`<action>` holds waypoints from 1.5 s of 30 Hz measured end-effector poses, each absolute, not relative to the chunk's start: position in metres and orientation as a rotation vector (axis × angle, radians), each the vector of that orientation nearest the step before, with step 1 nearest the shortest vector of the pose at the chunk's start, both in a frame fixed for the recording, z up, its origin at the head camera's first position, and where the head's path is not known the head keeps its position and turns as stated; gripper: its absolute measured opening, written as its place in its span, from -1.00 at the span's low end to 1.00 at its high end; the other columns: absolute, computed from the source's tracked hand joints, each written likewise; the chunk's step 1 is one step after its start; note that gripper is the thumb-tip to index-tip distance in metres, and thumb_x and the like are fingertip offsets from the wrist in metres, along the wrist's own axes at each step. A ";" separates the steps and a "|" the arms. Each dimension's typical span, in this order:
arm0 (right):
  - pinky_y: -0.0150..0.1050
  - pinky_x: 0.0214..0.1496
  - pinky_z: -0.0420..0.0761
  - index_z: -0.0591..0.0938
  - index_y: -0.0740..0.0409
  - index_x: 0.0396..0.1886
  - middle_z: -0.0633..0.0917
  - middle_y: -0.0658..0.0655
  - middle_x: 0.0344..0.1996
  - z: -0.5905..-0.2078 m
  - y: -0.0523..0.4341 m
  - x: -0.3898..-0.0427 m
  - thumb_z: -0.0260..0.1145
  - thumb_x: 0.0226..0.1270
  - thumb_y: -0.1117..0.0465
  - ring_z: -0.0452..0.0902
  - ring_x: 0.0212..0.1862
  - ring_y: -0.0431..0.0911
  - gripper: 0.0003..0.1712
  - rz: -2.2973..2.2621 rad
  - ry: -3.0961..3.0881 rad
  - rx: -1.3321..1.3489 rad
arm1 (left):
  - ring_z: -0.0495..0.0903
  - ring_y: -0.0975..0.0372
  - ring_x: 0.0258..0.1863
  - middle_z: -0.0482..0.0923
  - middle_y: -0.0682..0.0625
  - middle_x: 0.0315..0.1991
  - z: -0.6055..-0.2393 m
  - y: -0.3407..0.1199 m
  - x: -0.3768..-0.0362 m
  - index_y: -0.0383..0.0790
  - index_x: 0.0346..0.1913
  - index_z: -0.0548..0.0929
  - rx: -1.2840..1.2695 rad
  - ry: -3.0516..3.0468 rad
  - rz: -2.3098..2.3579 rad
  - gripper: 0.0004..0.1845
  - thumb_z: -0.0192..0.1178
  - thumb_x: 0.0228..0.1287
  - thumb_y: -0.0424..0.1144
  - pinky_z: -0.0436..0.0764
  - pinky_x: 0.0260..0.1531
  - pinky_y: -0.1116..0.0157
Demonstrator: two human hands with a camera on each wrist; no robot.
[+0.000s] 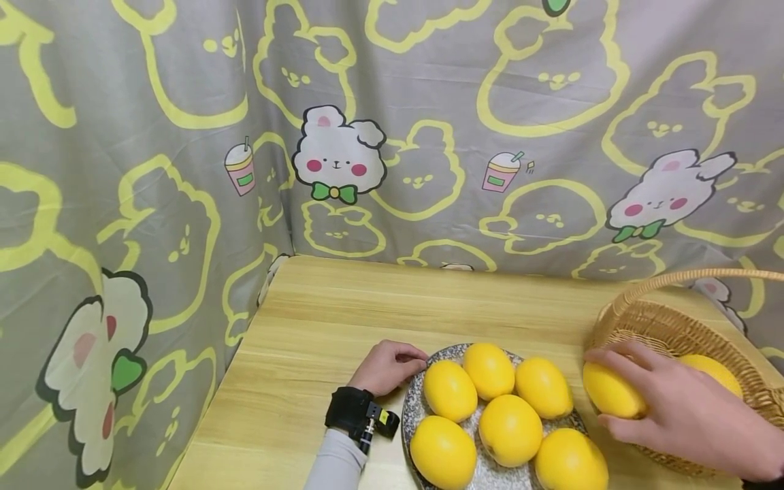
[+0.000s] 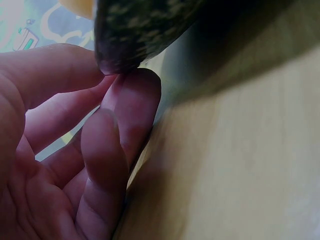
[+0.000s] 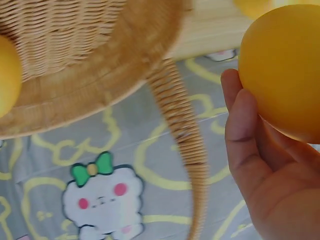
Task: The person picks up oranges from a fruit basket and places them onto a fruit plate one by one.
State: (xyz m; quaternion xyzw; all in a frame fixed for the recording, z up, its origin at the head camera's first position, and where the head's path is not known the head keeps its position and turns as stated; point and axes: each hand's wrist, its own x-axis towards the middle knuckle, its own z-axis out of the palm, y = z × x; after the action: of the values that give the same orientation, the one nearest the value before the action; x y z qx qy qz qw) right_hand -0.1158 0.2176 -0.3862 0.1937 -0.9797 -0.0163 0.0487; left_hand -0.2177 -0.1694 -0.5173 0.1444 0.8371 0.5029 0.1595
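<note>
My right hand grips a yellow lemon between the plate and the basket, fingers over its top and thumb at its near side. The right wrist view shows the fingertips against that lemon. On the left, my other hand pinches the rim of a round speckled grey plate; thumb and fingertips meet at the plate's dark edge in the left wrist view. Several lemons rest on the plate. Another lemon lies inside the wicker basket, partly hidden by the right hand.
The basket's tall arched handle rises over its far side. Everything stands on a light wooden table. A grey curtain with cartoon prints hangs along the table's back and left edges.
</note>
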 end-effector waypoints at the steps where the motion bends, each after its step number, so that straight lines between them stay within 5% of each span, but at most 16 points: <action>1: -0.37 -0.47 0.42 0.59 -0.25 0.23 0.62 -0.05 0.09 -0.386 0.213 -0.114 0.59 -0.04 -0.39 0.32 -0.43 -0.49 -0.17 -0.037 -2.960 0.614 | 0.65 0.35 -0.29 0.82 0.05 -0.10 -0.517 -0.170 -0.217 0.01 0.00 0.83 0.409 2.389 1.439 -0.79 0.28 0.45 -0.08 0.63 -0.23 0.35; 7: -0.23 -0.32 0.60 0.55 -0.37 0.32 0.62 -0.08 0.18 -0.392 0.192 -0.099 0.60 -0.08 -0.40 0.65 -0.17 -0.24 -0.10 0.025 -2.889 0.759 | 0.65 0.33 -0.33 0.82 0.03 -0.12 -0.517 -0.169 -0.217 -0.02 0.00 0.83 0.409 2.383 1.445 -0.79 0.29 0.45 -0.09 0.63 -0.30 0.37; 11: -0.06 -0.26 0.63 0.48 -0.50 0.38 0.60 -0.09 0.25 -0.397 0.179 -0.090 0.49 -0.02 -0.50 0.68 -0.01 -0.02 -0.09 0.026 -2.918 0.803 | 0.65 0.34 -0.33 0.82 0.03 -0.12 -0.517 -0.169 -0.216 -0.01 0.01 0.82 0.414 2.379 1.448 -0.79 0.28 0.46 -0.10 0.63 -0.30 0.37; 22: -0.14 -0.21 0.66 0.46 -0.48 0.45 0.60 -0.10 0.28 -0.401 0.148 -0.074 0.39 -0.15 -0.68 0.63 -0.01 -0.14 0.09 0.019 -2.621 1.093 | 0.65 0.35 -0.31 0.82 0.05 -0.12 -0.515 -0.169 -0.216 -0.01 0.00 0.83 0.396 2.382 1.440 -0.79 0.28 0.46 -0.09 0.63 -0.25 0.37; 32: -0.33 -0.24 0.59 0.48 -0.41 0.44 0.59 -0.08 0.26 -0.420 0.127 -0.078 0.32 0.21 -0.52 0.54 0.02 -0.23 -0.18 0.056 -2.393 1.359 | 0.66 0.33 -0.19 0.82 0.07 -0.11 -0.514 -0.168 -0.217 0.01 -0.02 0.84 0.399 2.408 1.428 -0.80 0.29 0.45 -0.09 0.64 -0.07 0.27; 45: -0.48 -0.04 0.56 0.46 -0.57 0.39 0.57 -0.18 0.29 -0.448 0.113 -0.071 0.37 0.25 -0.43 0.48 0.12 -0.37 -0.30 0.078 -2.410 1.358 | 0.68 0.32 -0.17 0.82 0.07 -0.11 -0.515 -0.168 -0.217 0.00 -0.02 0.84 0.417 2.410 1.436 -0.79 0.29 0.44 -0.09 0.65 -0.05 0.26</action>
State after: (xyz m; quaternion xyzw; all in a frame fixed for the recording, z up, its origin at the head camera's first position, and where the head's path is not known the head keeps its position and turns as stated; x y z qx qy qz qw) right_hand -0.0708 0.1127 -0.4484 0.4823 -0.8556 0.0277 0.1862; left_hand -0.2170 -0.1685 -0.5151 0.1452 0.8398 0.5005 0.1522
